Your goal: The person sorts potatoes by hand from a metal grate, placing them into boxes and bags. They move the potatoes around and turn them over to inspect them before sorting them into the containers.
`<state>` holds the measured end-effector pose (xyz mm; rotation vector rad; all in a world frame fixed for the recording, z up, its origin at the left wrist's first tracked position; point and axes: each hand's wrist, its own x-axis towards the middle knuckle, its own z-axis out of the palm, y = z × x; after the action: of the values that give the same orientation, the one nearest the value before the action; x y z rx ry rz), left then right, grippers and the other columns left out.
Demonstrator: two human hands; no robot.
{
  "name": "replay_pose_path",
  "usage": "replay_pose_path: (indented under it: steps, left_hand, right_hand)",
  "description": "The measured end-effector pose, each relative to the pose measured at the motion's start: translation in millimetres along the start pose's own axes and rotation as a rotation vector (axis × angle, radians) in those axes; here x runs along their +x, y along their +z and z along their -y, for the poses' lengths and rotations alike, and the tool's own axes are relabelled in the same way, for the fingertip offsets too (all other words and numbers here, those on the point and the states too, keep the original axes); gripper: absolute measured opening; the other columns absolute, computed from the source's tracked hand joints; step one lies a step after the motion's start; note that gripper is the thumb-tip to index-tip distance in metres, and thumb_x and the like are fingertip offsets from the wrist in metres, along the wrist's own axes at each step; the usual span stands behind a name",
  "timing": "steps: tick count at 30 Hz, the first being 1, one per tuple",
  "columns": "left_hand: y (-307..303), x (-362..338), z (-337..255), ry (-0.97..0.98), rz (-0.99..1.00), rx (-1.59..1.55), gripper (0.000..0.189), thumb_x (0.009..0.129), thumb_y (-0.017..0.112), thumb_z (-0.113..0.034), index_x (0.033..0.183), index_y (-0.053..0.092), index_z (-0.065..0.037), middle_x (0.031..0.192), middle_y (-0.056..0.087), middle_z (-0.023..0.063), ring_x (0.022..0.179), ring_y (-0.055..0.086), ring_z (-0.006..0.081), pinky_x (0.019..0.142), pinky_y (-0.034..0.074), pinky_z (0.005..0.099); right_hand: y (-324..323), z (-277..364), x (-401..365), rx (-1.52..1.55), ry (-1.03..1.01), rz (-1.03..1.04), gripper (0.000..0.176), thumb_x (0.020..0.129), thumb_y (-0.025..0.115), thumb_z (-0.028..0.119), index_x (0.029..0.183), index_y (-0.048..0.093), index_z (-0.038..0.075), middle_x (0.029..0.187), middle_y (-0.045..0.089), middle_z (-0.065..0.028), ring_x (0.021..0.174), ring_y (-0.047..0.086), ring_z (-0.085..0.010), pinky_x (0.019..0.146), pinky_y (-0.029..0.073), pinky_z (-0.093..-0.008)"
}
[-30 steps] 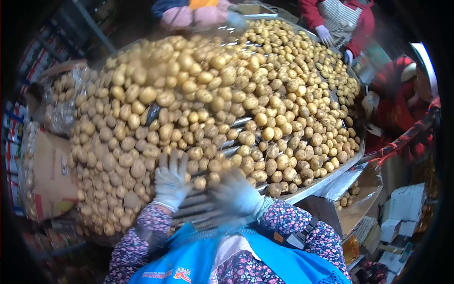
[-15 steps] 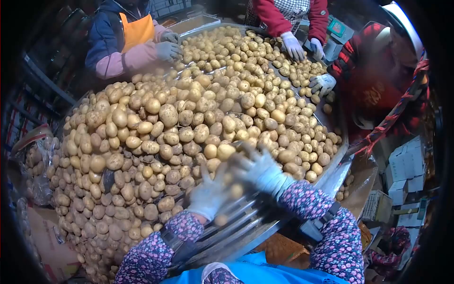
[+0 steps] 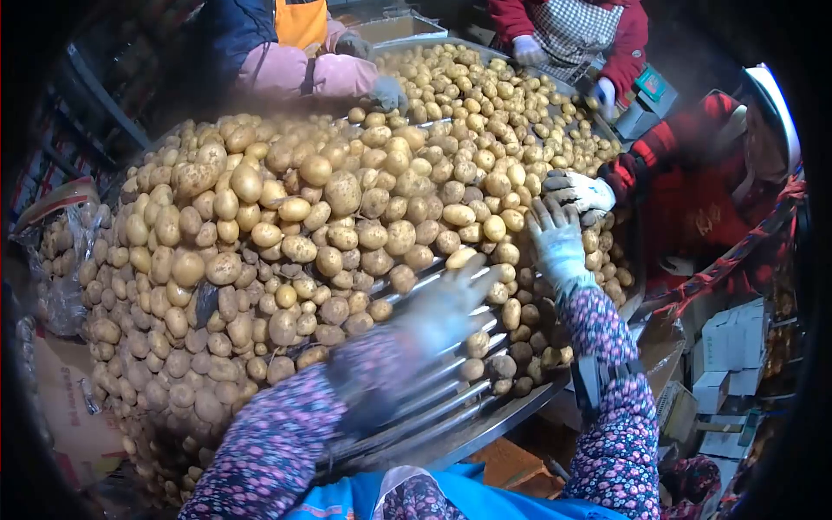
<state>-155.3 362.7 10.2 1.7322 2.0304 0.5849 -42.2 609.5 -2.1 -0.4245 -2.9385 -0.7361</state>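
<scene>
A large heap of potatoes [image 3: 342,192] covers a table with metal bars [image 3: 451,394]. My left hand [image 3: 444,310], in a pale glove and blurred by motion, is over the bars beside the heap, its fingers spread and no potato seen in it. Farther right, my right hand [image 3: 559,247], also gloved, reaches out flat with fingers stretched against potatoes at the right part of the heap. Its fingertips are close to a co-worker's gloved hand [image 3: 582,192]. Several loose potatoes [image 3: 477,345] lie on the bars between my two hands.
Across the table a person in an orange apron [image 3: 301,24] and another in a checked apron [image 3: 575,33] work at the heap. A person in red plaid [image 3: 693,173] stands at the right, behind a twisted rope [image 3: 737,251]. White boxes [image 3: 732,338] are stacked at the lower right.
My right hand has moved up and to the right, toward the co-worker's hand. The left hand has swung rightward and up over the bars. More of the bars shows, and the view has shifted.
</scene>
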Motion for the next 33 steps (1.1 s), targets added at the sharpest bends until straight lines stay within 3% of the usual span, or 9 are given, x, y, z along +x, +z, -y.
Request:
replay_pose_path:
  steps: [7, 12, 16, 20, 23, 26, 29, 30, 33]
  left_hand:
    - [-32, -195, 21, -0.332, -0.144, 0.179, 0.054, 0.085, 0.064, -0.035, 0.130, 0.055, -0.007, 0.133, 0.049, 0.0217, 0.120, 0.051, 0.0358, 0.104, 0.040, 0.0495]
    - [5, -235, 18, -0.430, -0.031, 0.482, 0.072, 0.075, 0.073, -0.047, 0.135, 0.053, -0.013, 0.147, 0.035, 0.0246, 0.138, 0.026, 0.0467, 0.113, 0.019, 0.0635]
    - [-1, -211, 18, -0.340, 0.008, 0.383, 0.071, 0.082, 0.065, -0.051, 0.143, 0.048, -0.020, 0.150, 0.036, 0.0162, 0.140, 0.027, 0.0428, 0.110, 0.024, 0.0621]
    - [-40, -184, 29, -0.165, -0.292, 0.255, 0.056, 0.085, 0.063, -0.039, 0.129, 0.053, -0.008, 0.141, 0.048, 0.0138, 0.128, 0.047, 0.0304, 0.103, 0.038, 0.0517]
    - [-77, -154, 61, -0.252, -0.489, 0.397, 0.041, 0.087, 0.059, -0.026, 0.120, 0.056, -0.002, 0.120, 0.059, 0.0118, 0.110, 0.058, 0.0283, 0.091, 0.047, 0.0392]
    - [-114, -106, 89, -0.143, -0.504, 0.420, 0.034, 0.089, 0.057, -0.017, 0.120, 0.056, -0.003, 0.119, 0.059, 0.0153, 0.108, 0.060, 0.0279, 0.088, 0.050, 0.0412]
    - [-119, -39, 100, -0.291, -0.330, 0.946, 0.044, 0.087, 0.059, -0.015, 0.127, 0.052, -0.001, 0.118, 0.058, 0.0134, 0.109, 0.057, 0.0260, 0.081, 0.048, 0.0389]
    - [-123, -24, 95, -0.363, -0.176, 1.093, 0.045, 0.088, 0.059, -0.014, 0.130, 0.050, -0.001, 0.120, 0.057, 0.0130, 0.111, 0.056, 0.0257, 0.079, 0.047, 0.0381]
    - [-124, 15, 106, -0.431, -0.083, 0.923, 0.042, 0.091, 0.057, -0.013, 0.132, 0.051, -0.005, 0.114, 0.061, 0.0125, 0.103, 0.061, 0.0289, 0.079, 0.047, 0.0413]
  right_hand:
    - [-18, 29, 39, 0.794, 0.303, -0.116, 0.041, 0.087, 0.063, 0.019, 0.128, 0.057, 0.015, 0.120, 0.064, -0.0148, 0.108, 0.061, -0.0364, 0.091, 0.050, -0.0449]
    - [14, 51, 115, 0.460, 0.401, 0.142, 0.055, 0.081, 0.068, 0.023, 0.135, 0.054, 0.019, 0.135, 0.054, -0.0204, 0.115, 0.058, -0.0401, 0.094, 0.051, -0.0482]
    - [-14, 50, 112, 0.547, 0.340, 0.144, 0.033, 0.077, 0.074, 0.027, 0.105, 0.065, 0.012, 0.110, 0.059, -0.0193, 0.104, 0.060, -0.0389, 0.087, 0.051, -0.0470]
    - [8, 51, 85, 0.511, 0.237, -0.003, 0.047, 0.076, 0.078, 0.023, 0.113, 0.058, 0.002, 0.109, 0.062, -0.0181, 0.096, 0.064, -0.0312, 0.080, 0.054, -0.0414]
    - [0, 51, 48, 1.941, 0.631, 0.073, 0.041, 0.087, 0.064, 0.014, 0.125, 0.056, 0.002, 0.099, 0.067, -0.0093, 0.080, 0.067, -0.0173, 0.067, 0.056, -0.0275]
    - [-57, 85, 6, 2.681, 0.556, -0.161, 0.049, 0.092, 0.058, 0.033, 0.132, 0.052, 0.004, 0.117, 0.061, -0.0110, 0.107, 0.063, -0.0253, 0.091, 0.054, -0.0435]
    - [-92, 124, -24, 2.561, 0.723, -0.163, 0.056, 0.092, 0.058, 0.048, 0.129, 0.054, 0.007, 0.117, 0.058, -0.0082, 0.113, 0.059, -0.0278, 0.096, 0.052, -0.0447]
    - [-80, 133, -37, 2.580, 0.551, -0.103, 0.053, 0.089, 0.064, 0.047, 0.123, 0.058, 0.006, 0.107, 0.058, -0.0048, 0.106, 0.060, -0.0239, 0.088, 0.055, -0.0404]
    - [-127, 172, -59, 2.673, 0.802, 0.173, 0.047, 0.087, 0.068, 0.023, 0.123, 0.053, -0.004, 0.085, 0.059, -0.0062, 0.069, 0.061, -0.0174, 0.061, 0.056, -0.0323]
